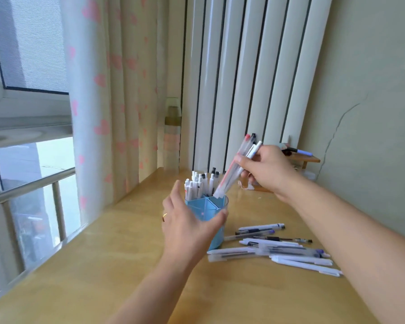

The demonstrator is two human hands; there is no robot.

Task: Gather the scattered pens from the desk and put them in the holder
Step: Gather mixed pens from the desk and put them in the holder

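Two bare arms reach out over a smooth, light wooden tabletop (103,265). Closest on the right lies a loose pile of pens (278,249), long and thin, mostly white or see-through plastic with dark or purple ends. They lie flat, side by side and partly crossing, just to the right of the holder.

A little farther in, the left hand (187,223) wraps around the near side of the holder (212,206), with the thumb on its right edge and the fingers curled on the left. A thin gold ring (164,215) sits on one finger. The holder is a round cup of clear blue plastic, split inside into sections. White pens with dark tips (201,183) stand upright in its back sections.

Above it, the right hand (267,169) pinches a bunch of pens (234,167) tight in its fingers. The bunch is tilted, with the lower ends touching the rim of the holder on its right side and the capped ends pointing up and away.

Farther back stand a small wooden shelf (306,159) with a marker on top, a tall clear bottle (172,127), white ribbed wall panels (243,78), and a soft curtain with pink hearts (103,101) beside a window (31,43).
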